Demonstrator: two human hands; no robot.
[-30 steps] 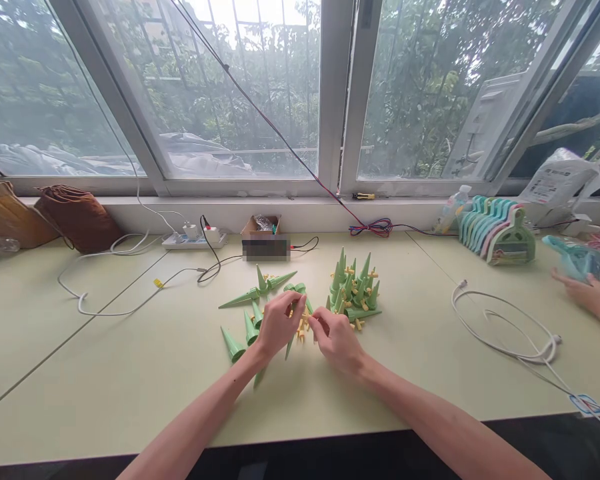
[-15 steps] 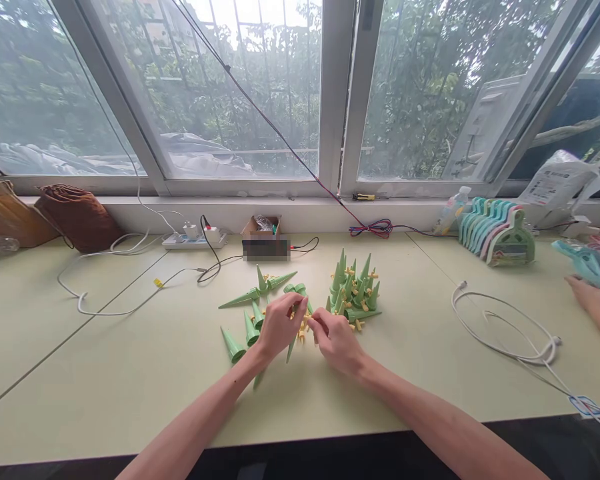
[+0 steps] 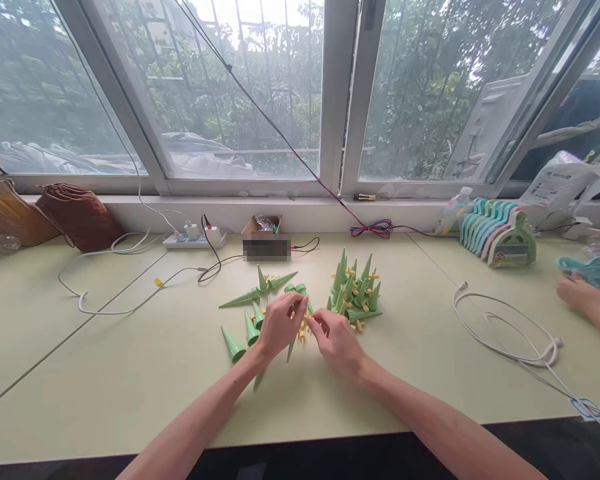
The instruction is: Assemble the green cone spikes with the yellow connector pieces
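Observation:
My left hand (image 3: 281,325) is closed, thumb and fingers pinched above the middle of a scatter of green plastic spikes (image 3: 251,329); what it grips is hidden behind the fingers. Close by on the right, my right hand (image 3: 339,339) pinches what looks like a small yellow plastic piece at its fingertips. Between and below the hands lie several more yellow pieces (image 3: 303,336). Hollow, cone-shaped spikes lie left of my left hand, some with their open ends facing me. Behind my right hand stands a dense cluster of green spikes with yellow pieces fitted (image 3: 353,288).
A white power strip (image 3: 195,241), a small cardboard box (image 3: 263,225) and a coiled red-black cable (image 3: 380,229) lie along the window side. White cable loops (image 3: 500,330), a row of hangers (image 3: 497,233) and another person's hand (image 3: 583,295) are at right. A brown bag (image 3: 80,217) stands left.
My two hands stay almost in place, still pinched close together. At the far right, the other person's hand and the blue-green hangers beside it have shifted slightly.

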